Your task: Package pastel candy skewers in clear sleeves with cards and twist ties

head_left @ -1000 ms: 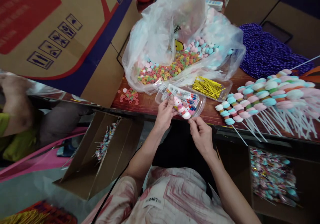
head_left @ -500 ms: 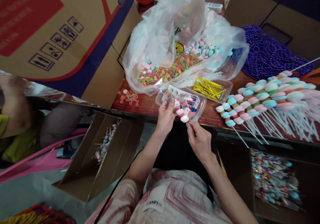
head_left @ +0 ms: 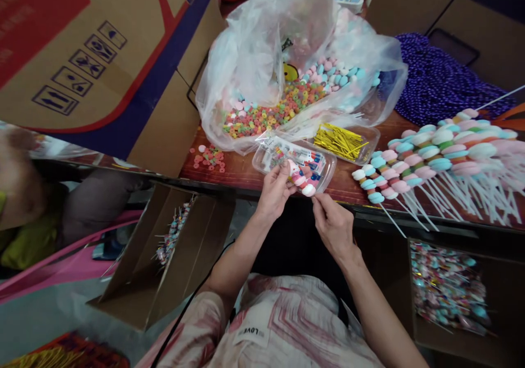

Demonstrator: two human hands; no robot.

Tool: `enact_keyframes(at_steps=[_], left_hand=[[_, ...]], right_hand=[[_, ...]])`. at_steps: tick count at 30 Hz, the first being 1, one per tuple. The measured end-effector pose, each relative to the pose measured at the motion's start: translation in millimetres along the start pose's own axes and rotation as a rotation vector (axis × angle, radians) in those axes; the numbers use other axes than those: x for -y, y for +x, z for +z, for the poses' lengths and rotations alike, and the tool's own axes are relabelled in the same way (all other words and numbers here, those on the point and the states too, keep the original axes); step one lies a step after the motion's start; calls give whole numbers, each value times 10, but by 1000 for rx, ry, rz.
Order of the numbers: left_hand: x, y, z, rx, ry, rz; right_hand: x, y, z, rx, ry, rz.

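Candy skewer (head_left: pixel 301 181), over tray (head_left: pixel 328 165): your left hand (head_left: pixel 274 193) grips candies; right hand (head_left: pixel 334 227) pinches stick; keep it straight.

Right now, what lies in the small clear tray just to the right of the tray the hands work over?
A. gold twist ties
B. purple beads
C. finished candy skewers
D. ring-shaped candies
A: the small clear tray holds a bundle of gold twist ties; the purple beads, ring-shaped candies and finished candy skewers lie elsewhere on the table.
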State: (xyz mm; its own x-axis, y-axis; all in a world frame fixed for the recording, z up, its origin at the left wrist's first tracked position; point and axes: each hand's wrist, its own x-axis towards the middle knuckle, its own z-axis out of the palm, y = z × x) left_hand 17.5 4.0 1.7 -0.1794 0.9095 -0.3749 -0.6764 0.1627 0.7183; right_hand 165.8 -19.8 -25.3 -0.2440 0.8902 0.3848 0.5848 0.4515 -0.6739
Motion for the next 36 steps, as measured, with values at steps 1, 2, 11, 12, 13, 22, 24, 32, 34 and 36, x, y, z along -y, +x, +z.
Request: enact_keyframes(at_steps=[1, 2, 11, 12, 13, 22, 24, 32, 34, 36], left_hand=[[16, -8, 14, -3, 0, 15], [32, -19, 29, -9, 2, 30], [84, -97, 50, 66, 46, 41], [93, -100, 46, 84, 38, 26], [108, -105, 47, 101, 27, 8], [275, -257, 123, 170, 89, -91], [200, -248, 85, 190, 108, -91], [-56, 9, 8, 85, -5, 19], [-53, 30, 26, 45, -32, 24], [-30, 26, 39, 19, -62, 37]], right_hand=[[8, -6, 31, -7, -36, -20], [20, -10, 64, -9, -69, -35], [172, 2, 65, 20, 225, 174], [188, 5, 42, 39, 295, 226], [203, 9, 26, 55, 359, 275], [315, 114, 52, -83, 487, 362], [299, 123, -22, -19, 528, 372], [210, 36, -140, 139, 619, 463], [196, 24, -139, 158, 691, 513], [175, 23, -156, 205, 880, 623]])
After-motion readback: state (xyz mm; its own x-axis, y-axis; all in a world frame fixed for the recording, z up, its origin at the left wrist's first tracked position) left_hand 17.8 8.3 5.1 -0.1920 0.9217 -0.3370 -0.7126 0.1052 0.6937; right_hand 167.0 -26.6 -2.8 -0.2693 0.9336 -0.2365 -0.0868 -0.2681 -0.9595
